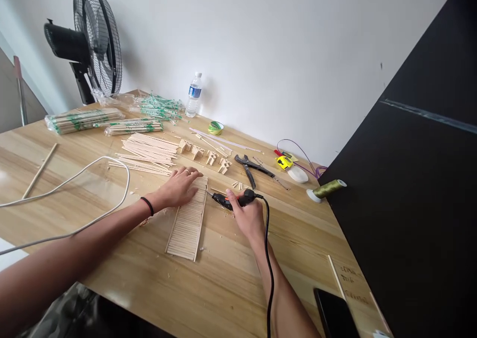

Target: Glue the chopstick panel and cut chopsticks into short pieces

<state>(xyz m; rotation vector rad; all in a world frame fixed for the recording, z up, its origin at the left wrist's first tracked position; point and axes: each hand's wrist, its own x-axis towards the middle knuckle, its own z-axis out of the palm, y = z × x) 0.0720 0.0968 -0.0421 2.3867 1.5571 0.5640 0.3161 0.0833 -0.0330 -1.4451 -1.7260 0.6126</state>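
A narrow panel of thin wooden sticks laid side by side (187,228) lies flat on the wooden table, edged by long sticks. My left hand (181,186) rests flat across its far part, fingers stretched out, pressing on it. In my right hand (248,212) is a black corded hand tool (222,200) with an orange part and a thin metal tip; its exact kind I cannot make out. The tip is at the panel's right edge near the far end. My right fingers are wrapped round the tool, thumb on top, the other fingers partly hidden.
Loose sticks (151,149) and small stick assemblies (197,152) lie beyond my left hand. Black pliers (248,166), a yellow tape measure (284,162) and a thread spool (328,191) are farther right. A white cable (128,179) loops at left; a phone (335,313) lies at front right.
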